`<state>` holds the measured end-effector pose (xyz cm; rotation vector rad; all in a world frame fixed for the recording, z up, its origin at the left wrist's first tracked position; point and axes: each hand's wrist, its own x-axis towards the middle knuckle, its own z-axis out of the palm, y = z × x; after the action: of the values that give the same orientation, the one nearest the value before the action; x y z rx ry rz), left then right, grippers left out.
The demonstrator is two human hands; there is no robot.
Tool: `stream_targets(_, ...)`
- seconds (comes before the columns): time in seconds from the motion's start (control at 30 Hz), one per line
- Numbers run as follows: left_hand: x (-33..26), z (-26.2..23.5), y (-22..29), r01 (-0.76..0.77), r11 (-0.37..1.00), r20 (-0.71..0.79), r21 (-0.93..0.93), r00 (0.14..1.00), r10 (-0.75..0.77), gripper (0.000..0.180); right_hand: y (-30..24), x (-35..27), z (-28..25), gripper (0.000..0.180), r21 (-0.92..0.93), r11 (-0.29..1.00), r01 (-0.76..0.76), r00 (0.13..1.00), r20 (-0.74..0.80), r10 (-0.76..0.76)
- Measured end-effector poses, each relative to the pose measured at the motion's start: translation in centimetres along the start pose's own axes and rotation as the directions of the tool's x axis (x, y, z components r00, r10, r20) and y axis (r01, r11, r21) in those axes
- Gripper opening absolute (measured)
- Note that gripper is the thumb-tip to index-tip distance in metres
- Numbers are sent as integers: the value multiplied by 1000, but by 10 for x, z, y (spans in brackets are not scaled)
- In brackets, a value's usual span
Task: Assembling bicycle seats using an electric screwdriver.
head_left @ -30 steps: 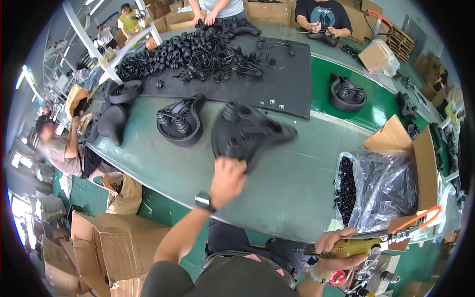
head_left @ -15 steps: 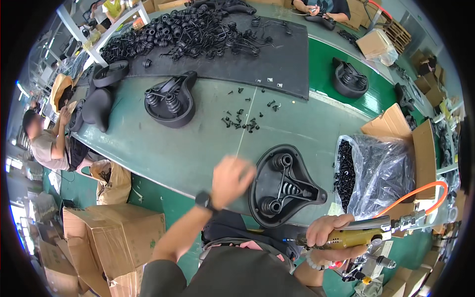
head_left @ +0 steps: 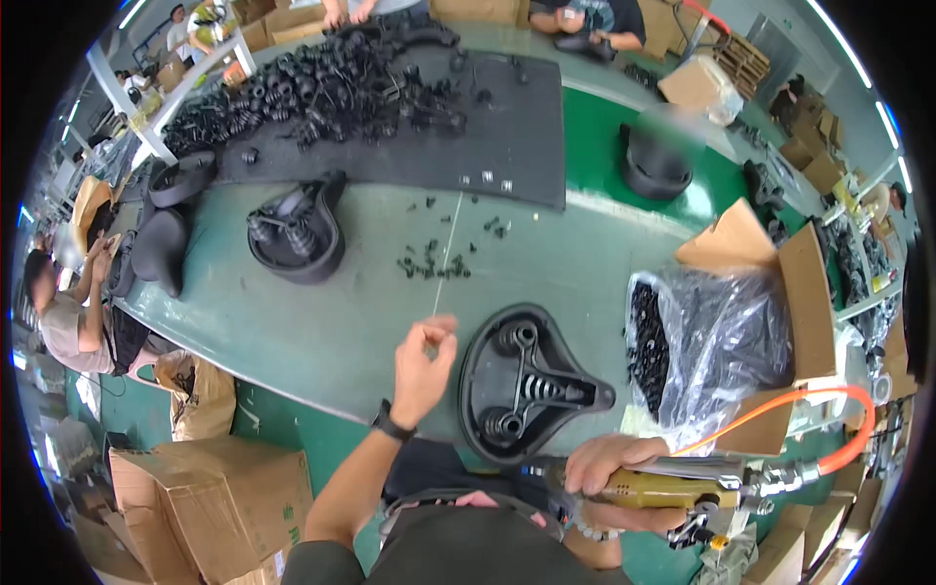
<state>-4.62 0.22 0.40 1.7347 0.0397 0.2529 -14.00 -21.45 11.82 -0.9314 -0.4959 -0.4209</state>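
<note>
An upturned black bicycle saddle point(head_left: 499, 373) with coil springs and a metal frame lies on the green table at its near edge. To its left, my left hand point(head_left: 425, 369) hovers above the tabletop with thumb and fingertips pinched together. Whatever they may hold is too small to make out. My right hand point(head_left: 603, 466) is wrapped round an olive-coloured pneumatic screwdriver point(head_left: 651, 489), its bit pointing left, just below the saddle's near side. Loose black screws point(head_left: 429, 265) are scattered beyond the saddle.
A second upturned saddle point(head_left: 302, 239) stands further left. Springs and frames are heaped on a black mat point(head_left: 517, 146). At right, a carton point(head_left: 807, 292) holds a plastic bag of small black parts. An orange air hose point(head_left: 858, 429) loops from the screwdriver. Co-workers sit at left and far side.
My left hand has drawn its fingers into a pinch. The table and its contents have shifted left in view, and my right hand with the screwdriver sits slightly further left.
</note>
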Motion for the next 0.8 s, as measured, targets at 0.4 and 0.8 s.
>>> stream_targets(0.4, -105, -6, 55, 455, 618, 506, -641, 856, -106, 22, 20, 1, 24, 86, -62, 984, 169, 986, 15, -169)
stream_targets(0.8, -2, 6, 21, -114, 993, 292, -8, 950, 111, 56, 10, 5, 17, 89, -9, 993, 115, 981, -154, -115)
